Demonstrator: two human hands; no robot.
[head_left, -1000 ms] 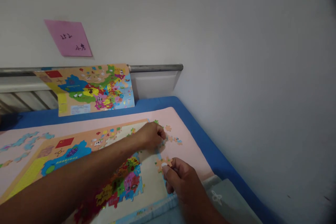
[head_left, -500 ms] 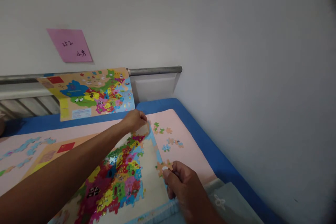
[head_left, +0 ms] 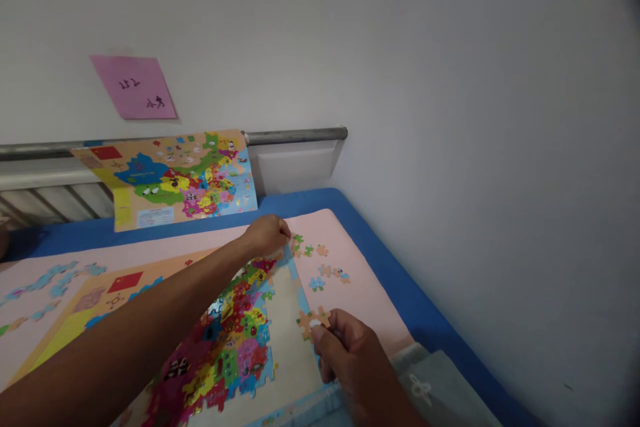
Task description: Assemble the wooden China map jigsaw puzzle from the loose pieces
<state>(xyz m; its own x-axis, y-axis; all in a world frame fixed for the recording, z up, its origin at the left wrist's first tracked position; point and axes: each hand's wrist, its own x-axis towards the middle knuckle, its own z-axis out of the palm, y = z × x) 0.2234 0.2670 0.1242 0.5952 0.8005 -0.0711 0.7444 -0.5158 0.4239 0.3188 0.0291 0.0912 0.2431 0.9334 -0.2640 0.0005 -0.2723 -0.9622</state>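
A colourful map jigsaw puzzle (head_left: 235,327), partly put together, lies in its tray, with bare beige backing (head_left: 290,353) along the right side. My left hand (head_left: 269,235) is over the puzzle's far right corner, fingers pinched together beside some loose green and orange puzzle pieces (head_left: 299,240). Whatever those fingers hold, if anything, is hidden. Between thumb and fingers, my right hand (head_left: 347,347) grips an orange puzzle piece (head_left: 314,323) with a white patch, above the tray's right border. It may be several pieces joined; I cannot tell.
More loose pieces (head_left: 327,271) lie on the pink mat (head_left: 370,307) at right, and blue ones (head_left: 55,277) at far left. A printed reference map (head_left: 185,180) hangs from the metal rail (head_left: 300,136). A pink note (head_left: 134,87) is on the wall.
My left hand has shifted a little to the right, from the tray's corner toward the loose green pieces. The right hand stays nearly still with its piece.
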